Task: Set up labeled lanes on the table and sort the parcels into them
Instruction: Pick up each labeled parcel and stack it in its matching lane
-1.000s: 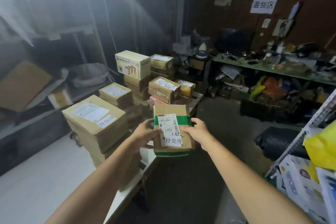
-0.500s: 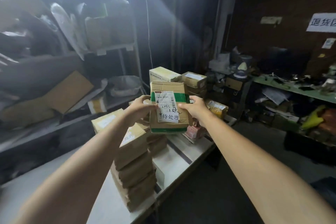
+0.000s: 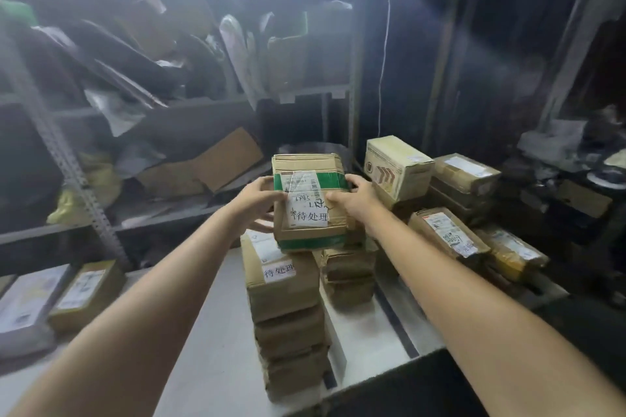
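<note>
I have both hands curled around the taped parcel (image 3: pixel 310 213): my left hand (image 3: pixel 255 205) grips its left side, my right hand (image 3: pixel 354 201) its right side, thumb on the label. It sits over the tall stack (image 3: pixel 284 284) at the table (image 3: pixel 216 332)'s near edge; I cannot tell if they touch. A shorter stack (image 3: pixel 349 274) stands just beside, and more parcels (image 3: pixel 447 234) crowd the right edge. The parcel's long axis runs away from me, label facing up.

Head-worn view — wide-angle
Looks forward and down, close above the white table (image 3: pixel 227 349) and stacked brown cardboard parcels (image 3: pixel 284 284).
</note>
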